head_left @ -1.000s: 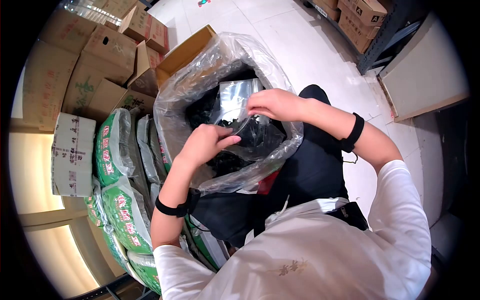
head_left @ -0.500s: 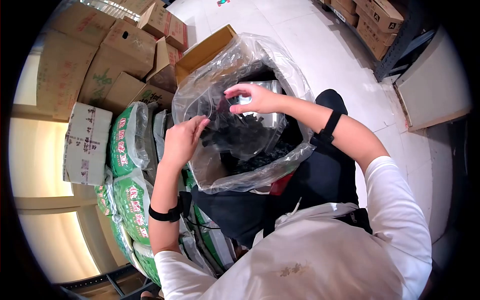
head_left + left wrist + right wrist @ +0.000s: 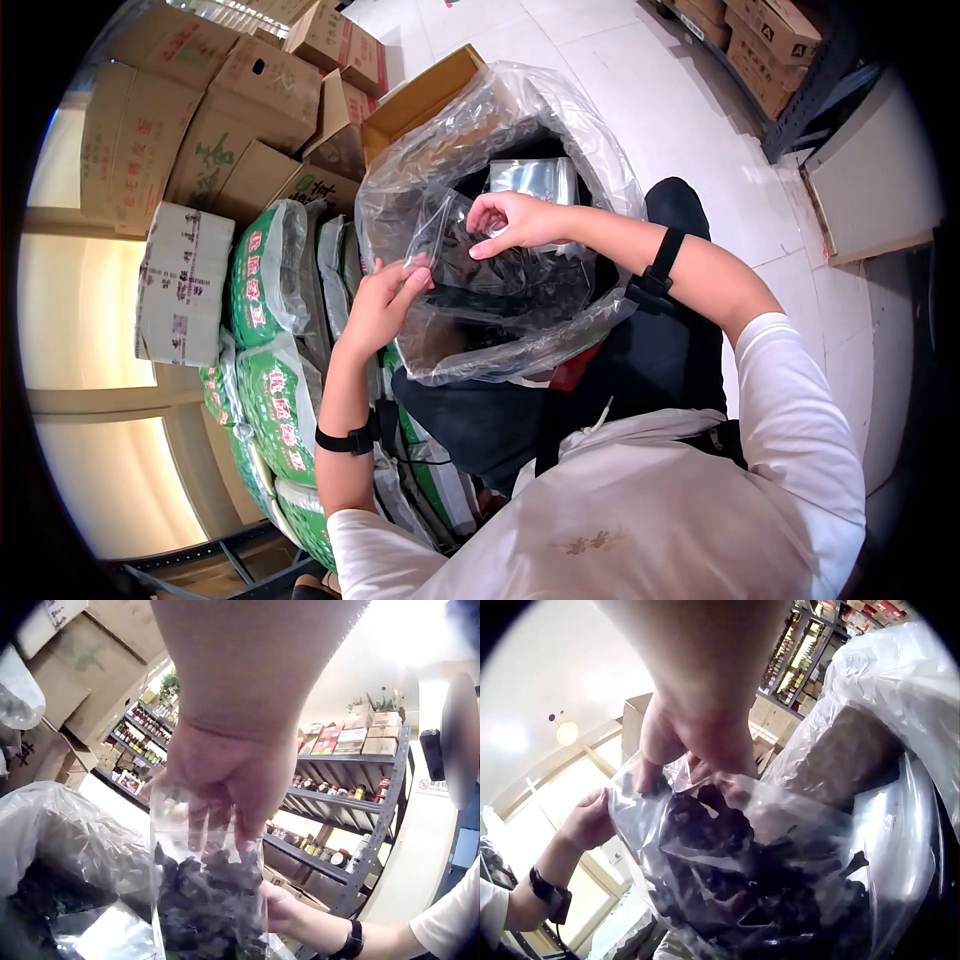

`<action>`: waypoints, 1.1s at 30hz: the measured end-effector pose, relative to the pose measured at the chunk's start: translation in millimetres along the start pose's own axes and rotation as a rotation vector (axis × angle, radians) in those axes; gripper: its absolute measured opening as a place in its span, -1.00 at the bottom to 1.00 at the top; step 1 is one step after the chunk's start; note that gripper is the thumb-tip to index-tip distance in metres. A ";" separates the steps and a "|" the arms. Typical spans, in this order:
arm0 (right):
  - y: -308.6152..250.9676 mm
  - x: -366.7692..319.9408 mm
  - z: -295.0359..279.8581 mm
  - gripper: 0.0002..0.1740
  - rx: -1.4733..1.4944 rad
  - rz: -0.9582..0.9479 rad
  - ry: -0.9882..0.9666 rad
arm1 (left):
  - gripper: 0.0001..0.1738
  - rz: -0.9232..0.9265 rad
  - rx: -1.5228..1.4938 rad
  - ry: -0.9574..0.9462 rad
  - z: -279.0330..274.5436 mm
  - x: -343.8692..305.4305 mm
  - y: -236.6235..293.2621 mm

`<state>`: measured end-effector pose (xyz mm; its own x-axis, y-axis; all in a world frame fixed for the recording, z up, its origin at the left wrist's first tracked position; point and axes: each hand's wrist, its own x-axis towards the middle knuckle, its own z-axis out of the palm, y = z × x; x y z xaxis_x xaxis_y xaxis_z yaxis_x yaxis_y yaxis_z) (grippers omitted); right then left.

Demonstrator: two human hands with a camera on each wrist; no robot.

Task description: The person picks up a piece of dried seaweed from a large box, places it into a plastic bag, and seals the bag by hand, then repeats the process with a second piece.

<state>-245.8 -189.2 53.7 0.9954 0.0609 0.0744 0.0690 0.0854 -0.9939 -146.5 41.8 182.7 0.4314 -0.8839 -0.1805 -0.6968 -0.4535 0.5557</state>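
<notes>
In the head view my left hand (image 3: 378, 305) pinches the upper edge of a clear plastic bag (image 3: 251, 892). Black, crinkled dried pieces (image 3: 202, 900), looking like dried black fungus, fill the bag's lower part. At the bag's mouth is my right hand (image 3: 525, 222), fingers curved and thumb held apart from them. Its fingertips touch the plastic in the right wrist view, partly hidden by film and black pieces. Both hands are over a carton lined with a large clear liner (image 3: 590, 115). Inside the carton, more black pieces lie below a shiny stack of flat clear bags (image 3: 530, 176).
Green-printed sacks (image 3: 285, 400) are piled left of the carton, beside a white box (image 3: 185, 285). Brown cartons (image 3: 255, 95) are stacked at the back left. A dark metal rack (image 3: 810, 95) with boxes stands at the right, beyond pale floor tiles (image 3: 600, 65).
The head view has shifted, so the carton appears farther right. Both hands have come away from the flat bags' front, and the filled bag now hangs between them; the right thumb and fingers have spread.
</notes>
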 end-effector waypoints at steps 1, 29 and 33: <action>0.0 -1.3 -1.1 -0.47 0.021 -0.013 -0.008 | -0.70 0.002 0.000 -0.002 0.0 -0.8 -0.8; -63.3 -50.5 2.9 -0.58 -1.044 -0.357 -0.255 | -0.83 0.297 0.320 0.095 60.1 -31.1 44.3; -54.7 -53.2 4.2 -0.45 -1.071 -0.159 -0.328 | -0.82 0.378 0.395 0.128 69.8 -34.7 34.4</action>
<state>-302.8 -192.9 104.4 0.9154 0.3968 0.0673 0.3722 -0.7711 -0.5167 -225.5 49.0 151.4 0.1584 -0.9837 0.0855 -0.9677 -0.1374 0.2116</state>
